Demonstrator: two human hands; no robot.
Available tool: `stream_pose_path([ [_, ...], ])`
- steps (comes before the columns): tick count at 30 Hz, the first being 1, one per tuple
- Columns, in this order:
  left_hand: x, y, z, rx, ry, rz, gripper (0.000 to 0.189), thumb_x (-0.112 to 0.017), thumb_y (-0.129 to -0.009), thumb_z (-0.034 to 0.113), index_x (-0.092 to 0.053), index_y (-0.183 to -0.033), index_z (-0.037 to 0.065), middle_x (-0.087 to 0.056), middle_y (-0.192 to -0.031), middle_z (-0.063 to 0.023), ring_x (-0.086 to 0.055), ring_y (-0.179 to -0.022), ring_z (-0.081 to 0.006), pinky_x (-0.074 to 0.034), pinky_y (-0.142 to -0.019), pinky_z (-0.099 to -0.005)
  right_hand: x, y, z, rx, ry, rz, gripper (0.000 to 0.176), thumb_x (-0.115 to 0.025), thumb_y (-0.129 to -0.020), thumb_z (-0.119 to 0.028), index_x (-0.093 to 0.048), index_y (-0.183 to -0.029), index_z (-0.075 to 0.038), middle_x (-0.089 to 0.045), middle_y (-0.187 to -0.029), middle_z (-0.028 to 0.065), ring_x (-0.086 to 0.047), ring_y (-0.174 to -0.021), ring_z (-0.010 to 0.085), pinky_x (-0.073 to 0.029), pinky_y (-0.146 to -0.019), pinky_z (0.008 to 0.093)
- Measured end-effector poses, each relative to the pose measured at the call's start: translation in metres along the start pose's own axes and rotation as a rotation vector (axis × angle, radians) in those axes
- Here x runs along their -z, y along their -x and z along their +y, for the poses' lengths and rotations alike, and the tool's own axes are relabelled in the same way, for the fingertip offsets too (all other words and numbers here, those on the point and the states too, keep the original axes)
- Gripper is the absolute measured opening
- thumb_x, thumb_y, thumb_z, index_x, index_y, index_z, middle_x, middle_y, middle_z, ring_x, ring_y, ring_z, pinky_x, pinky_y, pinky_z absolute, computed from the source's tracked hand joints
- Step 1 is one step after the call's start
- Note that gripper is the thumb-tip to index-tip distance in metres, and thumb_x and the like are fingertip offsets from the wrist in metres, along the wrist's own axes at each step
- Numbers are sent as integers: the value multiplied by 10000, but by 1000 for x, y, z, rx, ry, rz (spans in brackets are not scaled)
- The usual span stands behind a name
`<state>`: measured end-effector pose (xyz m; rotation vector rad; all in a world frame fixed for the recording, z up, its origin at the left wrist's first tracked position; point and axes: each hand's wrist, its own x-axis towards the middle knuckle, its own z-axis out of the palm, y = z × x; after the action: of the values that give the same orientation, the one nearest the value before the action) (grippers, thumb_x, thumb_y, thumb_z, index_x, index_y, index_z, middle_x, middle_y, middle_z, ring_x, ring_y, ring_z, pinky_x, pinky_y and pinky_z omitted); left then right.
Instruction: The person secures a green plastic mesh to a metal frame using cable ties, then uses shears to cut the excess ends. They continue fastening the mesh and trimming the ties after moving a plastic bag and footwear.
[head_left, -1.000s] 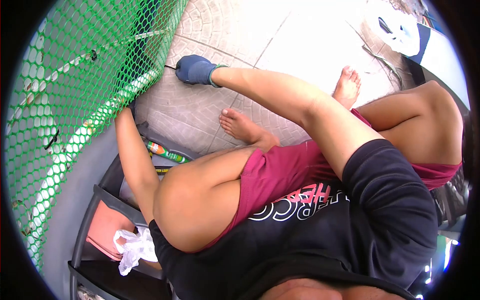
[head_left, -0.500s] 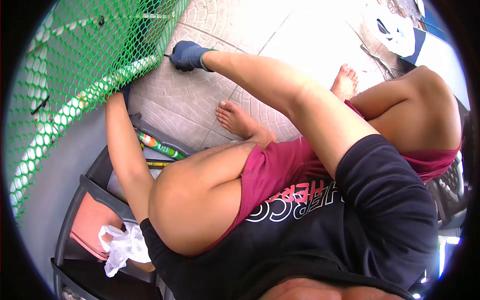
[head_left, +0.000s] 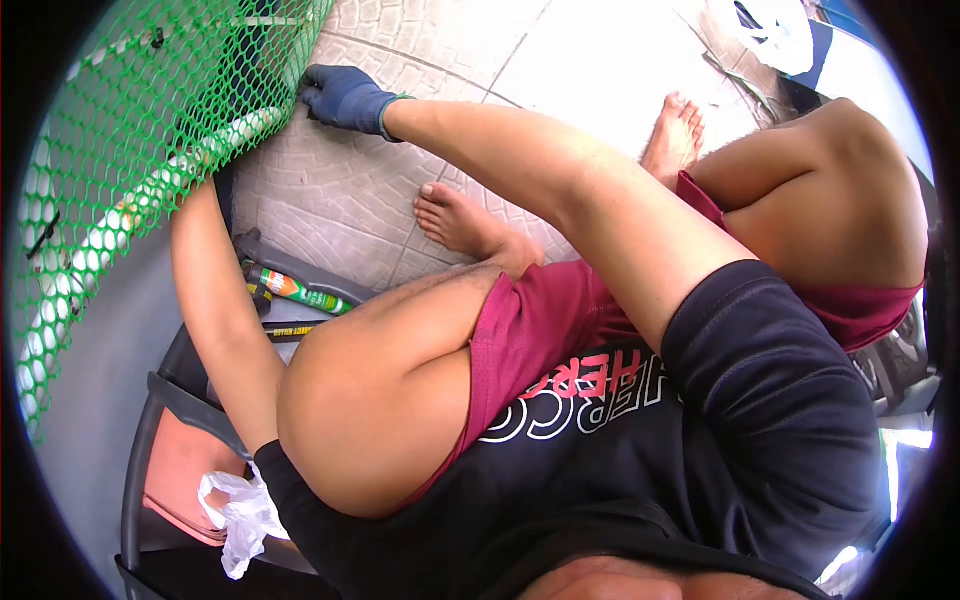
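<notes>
The green plastic mesh netting [head_left: 130, 120] fills the upper left of the frame. The right hand [head_left: 345, 98], in a dark blue glove, touches its lower edge with bent fingers; whether it pinches is unclear. The left hand [head_left: 215, 185] is hidden behind the netting, so its grip cannot be told. Below lies a green-and-orange spray can [head_left: 295, 288].

R arm stretched far fwd & across to the L, elbow nearly straight, forearm bare. R hand [head_left: 345, 98] gloved in dark blue, knuckles up, wrist roughly level, fingers [head_left: 312, 92] curled under at the tips; can't tell if they're pinching anything. L arm [head_left: 215, 310] runs fwd along my L side past the raised L knee, elbow slightly bent, forearm bare, wrist at the far end. L hand mostly hidden, so grip unclear. The two hands sit near each other, L lower than R.
</notes>
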<state>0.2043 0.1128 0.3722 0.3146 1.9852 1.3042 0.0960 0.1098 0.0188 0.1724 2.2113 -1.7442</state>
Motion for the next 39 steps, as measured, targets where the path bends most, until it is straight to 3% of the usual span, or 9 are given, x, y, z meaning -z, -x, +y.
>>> stream_pose_path([
  [7,0,8,0,-6,-33,0,227,-638,-893,108,-690,-1088,5,-686,-939,-132,-669,-828,-229,-517,-742,-306,16,6,-9,-18,-86,-151,303,-659,-900,-335,-699,-1002,-52,-712,-785,50,-664,-670,136,-536,-673,307],
  [9,2,8,-5,-15,-46,13,231,-635,-897,113,-689,-1094,5,-687,-950,-131,-669,-837,-227,-517,-749,-307,22,6,-15,-144,-170,-237,398,-659,-845,-439,-723,-991,-73,-734,-916,148,-700,-886,304,-528,-836,400],
  [10,4,12,-9,-10,-50,26,233,-633,-900,115,-689,-1096,4,-687,-955,-131,-668,-841,-226,-517,-753,-307,15,5,-9,-129,-228,-163,395,-653,-843,-434,-729,-958,-65,-728,-859,173,-703,-841,328,-536,-811,415],
  [12,14,12,-27,-7,-82,83,237,-630,-904,120,-688,-1102,4,-688,-966,-130,-668,-850,-225,-517,-761,-308,11,5,-8,14,-127,-109,444,-550,-881,-451,-716,-944,-44,-693,-943,243,-676,-906,377,-513,-846,462],
  [13,19,8,-45,-31,-93,116,239,-628,-907,122,-687,-1105,3,-688,-972,-130,-668,-854,-224,-517,-765,-309,-24,-16,30,336,68,-13,436,-484,-921,-427,-711,-914,-55,-683,-968,236,-650,-905,396,-491,-842,501],
  [14,30,7,-72,-16,-110,187,241,-627,-909,125,-687,-1108,3,-689,-977,-130,-667,-859,-223,-517,-768,-309,-26,-14,30,409,186,1,431,-452,-943,-407,-695,-867,-59,-669,-943,239,-623,-857,414,-469,-814,531],
  [20,139,-46,-267,151,31,617,253,-617,-923,139,-684,-1124,1,-691,-1010,-128,-666,-884,-218,-517,-791,-312,4,0,-36,-98,-49,-37,437,-523,-826,-376,-711,-860,17,-673,-959,289,-654,-914,431,-504,-847,492],
  [25,171,-72,-349,222,326,727,264,-609,-934,151,-682,-1138,0,-693,-1037,-126,-665,-906,-214,-518,-810,-314,6,2,-27,-65,-87,-65,443,-560,-841,-388,-701,-962,14,-673,-1019,278,-645,-977,430,-499,-879,486],
  [39,73,-129,-363,99,955,721,329,-557,-973,214,-652,-1200,-5,-675,-1155,-128,-643,-1013,-221,-496,-911,-343,7,5,-20,-70,-107,-101,418,-548,-873,-355,-676,-1048,2,-670,-1089,259,-632,-1050,406,-482,-928,468],
])
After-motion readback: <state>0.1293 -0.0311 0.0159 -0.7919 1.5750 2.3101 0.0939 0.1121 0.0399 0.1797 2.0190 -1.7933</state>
